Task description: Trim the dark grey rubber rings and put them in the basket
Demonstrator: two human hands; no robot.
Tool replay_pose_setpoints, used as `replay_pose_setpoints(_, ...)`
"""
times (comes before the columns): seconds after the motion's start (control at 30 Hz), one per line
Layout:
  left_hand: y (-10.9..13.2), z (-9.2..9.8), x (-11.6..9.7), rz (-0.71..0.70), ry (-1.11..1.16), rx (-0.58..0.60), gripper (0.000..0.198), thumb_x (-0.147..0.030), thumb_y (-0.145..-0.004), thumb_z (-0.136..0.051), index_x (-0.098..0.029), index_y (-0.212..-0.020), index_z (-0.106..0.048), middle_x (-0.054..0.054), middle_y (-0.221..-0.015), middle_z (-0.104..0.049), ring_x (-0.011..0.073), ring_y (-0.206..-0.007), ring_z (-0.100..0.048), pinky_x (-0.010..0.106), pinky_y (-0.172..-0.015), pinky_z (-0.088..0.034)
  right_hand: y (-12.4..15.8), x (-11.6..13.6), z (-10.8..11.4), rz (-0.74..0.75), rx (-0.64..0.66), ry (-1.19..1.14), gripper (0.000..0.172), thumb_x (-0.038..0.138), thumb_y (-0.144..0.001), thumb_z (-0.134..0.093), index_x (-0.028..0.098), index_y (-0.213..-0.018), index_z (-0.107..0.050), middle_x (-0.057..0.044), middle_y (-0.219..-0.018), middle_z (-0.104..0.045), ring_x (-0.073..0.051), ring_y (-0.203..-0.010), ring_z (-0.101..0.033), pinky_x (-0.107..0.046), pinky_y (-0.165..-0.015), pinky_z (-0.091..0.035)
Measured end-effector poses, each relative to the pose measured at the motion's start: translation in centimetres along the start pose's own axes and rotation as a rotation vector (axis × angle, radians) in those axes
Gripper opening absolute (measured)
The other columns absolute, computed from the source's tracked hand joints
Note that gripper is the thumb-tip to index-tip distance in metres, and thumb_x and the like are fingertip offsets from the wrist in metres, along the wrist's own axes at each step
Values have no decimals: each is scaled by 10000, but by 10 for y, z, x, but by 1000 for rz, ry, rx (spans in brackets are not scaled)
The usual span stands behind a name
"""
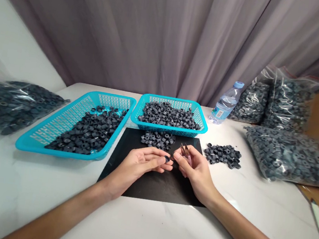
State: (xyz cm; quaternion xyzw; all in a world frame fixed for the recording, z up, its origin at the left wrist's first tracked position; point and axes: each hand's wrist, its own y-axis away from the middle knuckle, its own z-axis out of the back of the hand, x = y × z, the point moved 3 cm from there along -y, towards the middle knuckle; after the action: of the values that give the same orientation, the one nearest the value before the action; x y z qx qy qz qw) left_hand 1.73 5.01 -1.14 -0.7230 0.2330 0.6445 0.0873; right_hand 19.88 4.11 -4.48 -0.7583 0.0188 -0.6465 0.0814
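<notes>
Over the black mat, my left hand pinches a small dark grey ring-shaped part between thumb and fingers. My right hand is close beside it, closed around a small metal tool with two pointed tips; whether it is tweezers or snips I cannot tell. Its thumb and forefinger meet near the part, and anything tiny between them is too small to make out. A pile of similar dark parts lies on the mat's far edge, just beyond my fingers. Another loose pile lies to the right of my right hand.
Two turquoise baskets hold many such parts: one at the left, one at the back. A water bottle stands behind on the right. Filled clear bags lie at the left and right, with more standing bags behind.
</notes>
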Motion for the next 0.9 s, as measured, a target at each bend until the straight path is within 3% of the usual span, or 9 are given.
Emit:
replay_pose_setpoints(0.2, -1, 6, 2, -140, -156, -69, 195, -275, -834, -800, -190, -1005, -764, 22, -907, -762, 148, -864, -720, 244, -831, -566, 1, 0, 0, -20, 8, 49, 326, 441, -846, -782, 207, -1040, -665, 14, -852, -569, -106, -651, -396, -248, -551, -317)
replay_pose_setpoints(0.33, 1, 8, 2, -386, -447, -137, 141, -262, -880, -746, -234, -1014, -783, 16, -1024, -709, 134, -859, -702, 253, -831, -583, 0, 1, -1, -28, 15, 82, 317, 449, -838, -782, 201, -1015, -694, 12, -821, -572, -117, -665, -416, -256, -583, -341)
replay_pose_setpoints(0.47, 6, 8, 2, -557, -694, -207, 236, -215, -922, -695, -253, -1152, -735, 11, -1029, -690, 125, -815, -687, 270, -817, -591, 1, 3, -1, -22, 19, 105, 268, 438, -851, -771, 198, -946, -699, 11, -805, -565, -115, -659, -408, -251, -553, -322)
replay_pose_setpoints(0.53, 10, 7, 0, -609, -773, -232, 267, -175, -928, -683, -241, -1186, -691, 5, -1020, -689, 122, -811, -688, 270, -826, -591, 1, 3, -1, -26, 33, 98, 266, 436, -857, -767, 198, -951, -698, 9, -820, -567, -106, -638, -400, -247, -532, -322)
replay_pose_setpoints(0.7, 16, 1, -9, -719, -941, -269, 164, -92, -922, -665, -201, -1045, -666, -6, -963, -661, 109, -784, -660, 242, -806, -566, 4, 0, 0, -47, 72, 65, 274, 438, -866, -762, 196, -979, -701, 36, -723, -516, -79, -538, -385, -238, -476, -314)
replay_pose_setpoints(0.9, 19, 0, -13, -741, -939, -269, 183, -108, -917, -684, -192, -1079, -682, 3, -966, -645, 105, -767, -639, 234, -783, -568, 3, -1, -1, -55, 66, 36, 275, 429, -855, -776, 196, -981, -701, 33, -749, -545, -68, -533, -395, -225, -461, -324)
